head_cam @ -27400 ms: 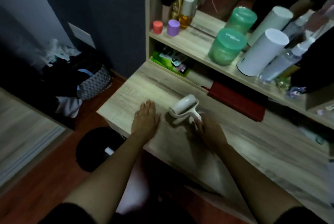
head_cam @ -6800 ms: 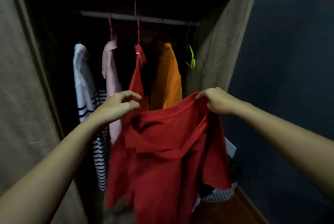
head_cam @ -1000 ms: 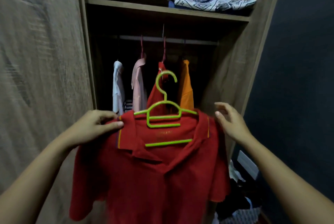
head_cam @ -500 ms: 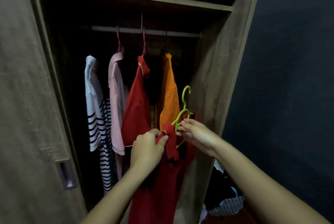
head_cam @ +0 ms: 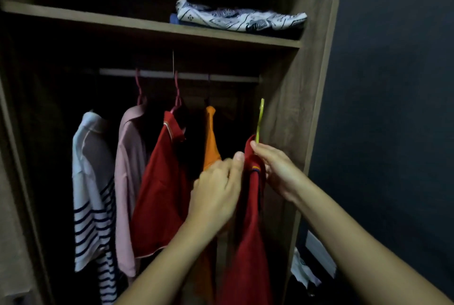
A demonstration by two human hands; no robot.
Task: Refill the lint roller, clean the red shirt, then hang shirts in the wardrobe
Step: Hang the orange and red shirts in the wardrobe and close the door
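Observation:
A red polo shirt [head_cam: 248,250] hangs edge-on from a green hanger [head_cam: 259,120] in front of the open wardrobe. My left hand [head_cam: 216,194] grips the shirt's left side near the collar. My right hand [head_cam: 275,169] pinches the collar at the base of the hanger's neck. The hook stands upright, below and right of the rail [head_cam: 177,75], not on it.
On the rail hang a white striped shirt [head_cam: 91,194], a pink shirt [head_cam: 129,181], another red polo [head_cam: 162,186] and an orange shirt [head_cam: 211,140]. Folded patterned cloth [head_cam: 240,18] lies on the upper shelf. The wardrobe's right wall [head_cam: 292,108] is close beside the hanger.
Both hands have lifted the shirt and hanger higher towards the rail, and the hanger is turned edge-on. One second ago the shirt faced me, held by its shoulders.

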